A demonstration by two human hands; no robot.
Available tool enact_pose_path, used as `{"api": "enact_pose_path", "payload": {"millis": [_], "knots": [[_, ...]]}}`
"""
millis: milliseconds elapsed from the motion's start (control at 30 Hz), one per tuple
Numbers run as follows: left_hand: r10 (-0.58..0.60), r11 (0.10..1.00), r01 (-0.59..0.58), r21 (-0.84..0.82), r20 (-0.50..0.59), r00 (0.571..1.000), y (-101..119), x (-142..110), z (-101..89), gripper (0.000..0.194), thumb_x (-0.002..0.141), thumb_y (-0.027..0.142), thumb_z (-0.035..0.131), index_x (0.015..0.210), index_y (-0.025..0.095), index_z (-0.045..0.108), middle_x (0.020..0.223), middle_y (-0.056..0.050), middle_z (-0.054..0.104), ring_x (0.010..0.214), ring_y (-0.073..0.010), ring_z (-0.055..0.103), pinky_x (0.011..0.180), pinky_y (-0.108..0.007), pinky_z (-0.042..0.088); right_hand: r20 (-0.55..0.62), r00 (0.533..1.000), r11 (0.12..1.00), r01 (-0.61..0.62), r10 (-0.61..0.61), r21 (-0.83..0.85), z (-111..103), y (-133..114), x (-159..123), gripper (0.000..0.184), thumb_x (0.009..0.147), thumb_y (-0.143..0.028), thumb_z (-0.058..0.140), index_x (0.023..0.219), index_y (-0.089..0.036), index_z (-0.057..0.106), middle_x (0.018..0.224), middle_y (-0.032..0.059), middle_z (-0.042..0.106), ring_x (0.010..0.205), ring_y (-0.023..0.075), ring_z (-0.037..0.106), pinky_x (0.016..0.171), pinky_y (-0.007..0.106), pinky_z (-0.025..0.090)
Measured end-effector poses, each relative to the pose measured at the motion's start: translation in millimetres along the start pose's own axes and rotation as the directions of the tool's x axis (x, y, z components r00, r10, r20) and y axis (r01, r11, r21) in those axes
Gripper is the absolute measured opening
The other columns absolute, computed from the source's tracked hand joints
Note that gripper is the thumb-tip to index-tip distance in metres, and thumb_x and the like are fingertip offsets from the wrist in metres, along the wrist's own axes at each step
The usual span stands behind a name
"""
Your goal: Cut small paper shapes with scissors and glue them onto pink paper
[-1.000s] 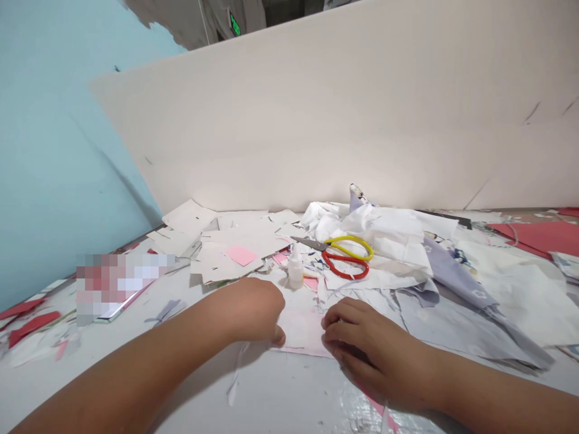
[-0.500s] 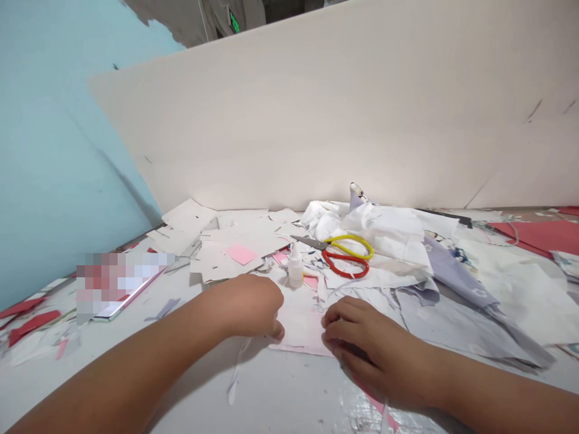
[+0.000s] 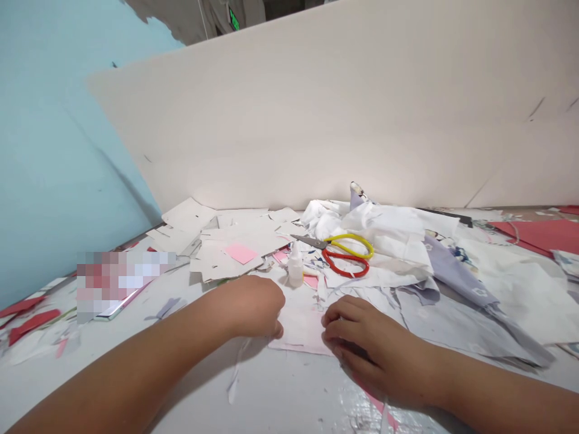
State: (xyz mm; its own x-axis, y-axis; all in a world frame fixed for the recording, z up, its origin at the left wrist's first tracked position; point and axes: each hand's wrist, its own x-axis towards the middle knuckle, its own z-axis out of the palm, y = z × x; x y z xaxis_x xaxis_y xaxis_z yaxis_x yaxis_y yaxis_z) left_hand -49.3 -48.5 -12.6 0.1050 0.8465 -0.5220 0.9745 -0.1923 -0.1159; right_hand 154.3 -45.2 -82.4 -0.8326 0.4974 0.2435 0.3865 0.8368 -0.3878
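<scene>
A flat, pale pink and white piece, cloth or paper (image 3: 301,328), lies on the table between my hands. My left hand (image 3: 253,306) is closed at its left edge, fingers curled under and thumb tip low against it. My right hand (image 3: 368,346) is curled over the right edge, with bent fingertips touching it; the palm hides that side. Just beyond the piece stands a small white squeeze bottle (image 3: 295,268). Scissors (image 3: 332,244) with one yellow and one red handle lie behind it, blades pointing left.
Grey-white card sheets (image 3: 221,256) bear a pink paper square (image 3: 241,254). White fabric (image 3: 384,223) and lavender cloth (image 3: 456,319) are heaped at right. A partly blurred phone (image 3: 122,301) lies left. Red sheets (image 3: 534,236) lie far right. A pale board (image 3: 316,120) rises behind.
My left hand has shifted very slightly at the piece's left edge. My right hand and the things around stay in place.
</scene>
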Motion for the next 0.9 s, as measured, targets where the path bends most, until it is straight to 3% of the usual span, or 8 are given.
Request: {"api": "enact_pose_path", "payload": {"millis": [133,300,400,600,900], "knots": [[0.011,1.000,-0.012,-0.012,-0.007,1.000,-4,-1,-0.2,0.021,0.065,0.040,0.050,0.065,0.020,0.057,0.069,-0.005,0.061,0.062,-0.0209,0.055,0.045,-0.027,0.032,0.003,1.000,1.000,-0.004,0.004,-0.007,1,1,0,0.018,0.080,-0.009,0.044,0.080,-0.019,0.059,0.086,0.0052,0.057,0.079,0.0169,0.050,0.073,0.033,0.041],[0.123,0.992,-0.122,0.014,-0.119,0.985,-6,-4,3.3,0.023,0.069,0.038,0.044,0.057,0.020,0.048,0.062,-0.003,0.055,0.054,-0.0168,0.049,0.044,-0.026,0.030,0.018,1.000,1.000,-0.009,0.009,-0.007,1,1,0,0.017,0.079,-0.009,0.044,0.080,-0.019,0.058,0.087,0.0046,0.057,0.080,0.0164,0.050,0.074,0.033,0.041],[0.138,0.990,-0.135,0.041,-0.104,0.985,-1,-3,4.9,0.023,0.068,0.038,0.045,0.054,0.019,0.045,0.056,-0.002,0.049,0.050,-0.0150,0.045,0.044,-0.026,0.029,0.016,1.000,1.000,-0.010,0.010,-0.009,0,1,0,0.018,0.079,-0.009,0.044,0.081,-0.019,0.059,0.088,0.0049,0.057,0.080,0.0167,0.050,0.074,0.033,0.041],[0.153,0.987,-0.149,0.059,-0.067,0.986,2,2,6.8,0.023,0.066,0.040,0.047,0.054,0.019,0.048,0.056,-0.002,0.049,0.050,-0.0154,0.044,0.043,-0.026,0.028,-0.001,1.000,1.000,-0.004,0.004,-0.005,0,1,0,0.018,0.078,-0.008,0.046,0.081,-0.020,0.060,0.087,0.0054,0.058,0.080,0.0174,0.052,0.074,0.033,0.041],[0.249,0.968,-0.239,0.077,-0.168,0.954,6,3,9.6,0.024,0.070,0.039,0.044,0.058,0.020,0.050,0.055,-0.002,0.048,0.050,-0.0154,0.045,0.044,-0.026,0.028,0.007,1.000,1.000,-0.009,0.009,-0.003,0,-1,0,0.020,0.078,-0.007,0.046,0.083,-0.019,0.061,0.088,0.0060,0.058,0.080,0.0179,0.052,0.074,0.034,0.041]]}}
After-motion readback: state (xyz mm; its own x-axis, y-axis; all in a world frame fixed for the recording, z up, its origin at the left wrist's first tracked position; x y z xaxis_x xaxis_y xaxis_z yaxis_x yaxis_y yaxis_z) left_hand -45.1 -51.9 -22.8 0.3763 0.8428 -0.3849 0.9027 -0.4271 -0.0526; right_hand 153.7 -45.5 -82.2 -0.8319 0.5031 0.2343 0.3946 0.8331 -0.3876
